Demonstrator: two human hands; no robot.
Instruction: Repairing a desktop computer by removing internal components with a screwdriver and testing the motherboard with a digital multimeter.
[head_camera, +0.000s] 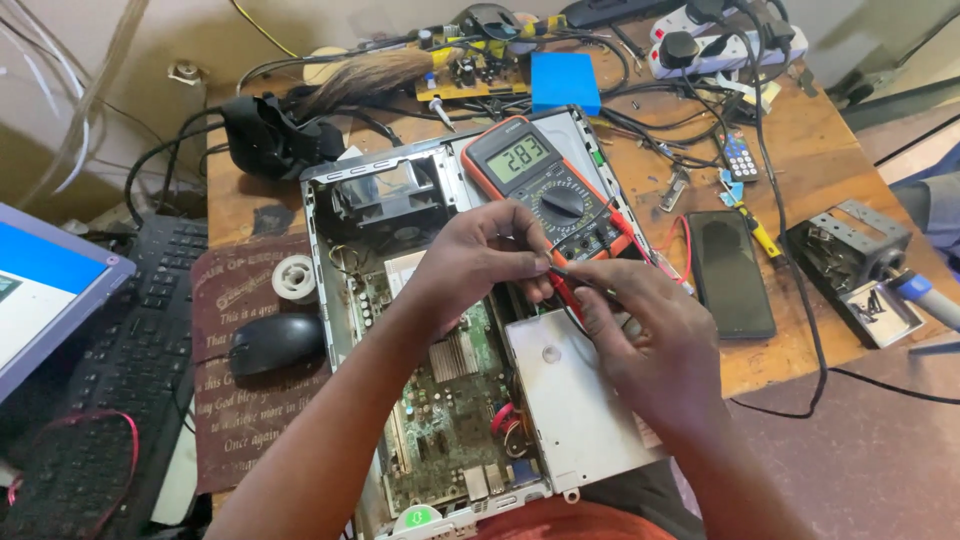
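Both forearms reach in from the near edge of the tabletop and meet over the opened computer case (340, 200). The left hand (480, 255) is curled, its fingertips pinched on a thin black test probe (572, 272). The right hand (640, 335) is closed around the red probe (562, 292); its palm hides most of that probe and both tips. Just beyond the knuckles a multimeter (540, 185), orange-edged with a lit green display and round dial, rests on the case's far right corner. Green circuit board (450, 420) shows below the wrists. A dark phone (728, 272) lies right of the case, a black mouse (275, 342) left.
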